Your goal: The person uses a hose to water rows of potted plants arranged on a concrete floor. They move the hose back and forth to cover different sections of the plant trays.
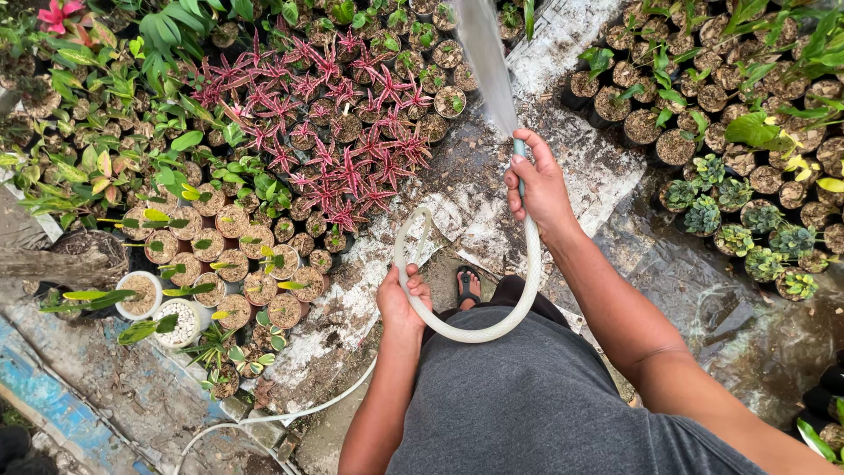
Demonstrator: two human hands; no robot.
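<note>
A person is standing on a wet path and is holding a white hose with both hands. The hands are apart, each one closed around the hose.

The right hand is gripping the hose near its tip, out in front of the person's grey shirt. The thumb is pressing over the tip. Water is spraying away from the tip in a wide stream, going up and away over the path.

The left hand is closed on the hose lower down, closer to the shirt. Between the two hands the hose is hanging in a big loop, just in front of the shirt. From the left hand the hose is running down along the ground, left of the shirt.

A foot in a black sandal is showing on the path, between the loop and the left hand.

Left of the hose, red spiky plants are sitting in small pots. Nearer the person, left of the left hand, green plants in round pots are standing close together. Right of the right hand, more little pots with green plants are sitting in rows.
</note>
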